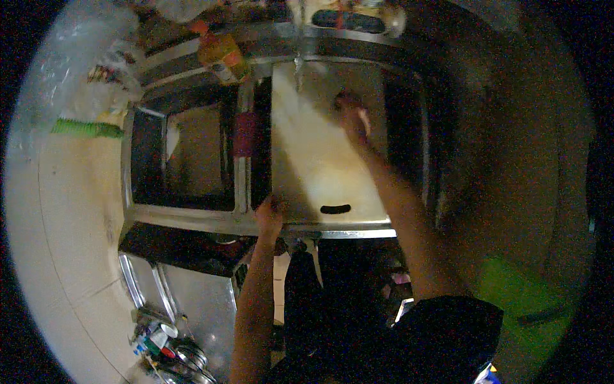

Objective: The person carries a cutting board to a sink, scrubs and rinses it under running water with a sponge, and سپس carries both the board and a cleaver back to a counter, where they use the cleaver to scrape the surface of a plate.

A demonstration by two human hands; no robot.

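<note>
A white cutting board [331, 163] with a handle slot lies over the right basin of a steel double sink [182, 213]. My left hand [269, 216] grips the board at its near left corner, beside the sink's front rim. On the board's far right part rests my right hand [354, 113], fingers bent and blurred. Something dark shows at its fingertips; whether it is a scrubber or shadow I cannot tell. A thin stream of water [298, 72] falls at the board's far end. Shadow covers the board's left and far right parts.
A yellow liquid bottle [224, 57] with an orange cap stands behind the sink. A dark red cloth [245, 134] hangs over the divider. A green board [523, 307] is at the lower right. Metal utensils [192, 357] sit lower left. Clear plastic [62, 72] covers the upper left.
</note>
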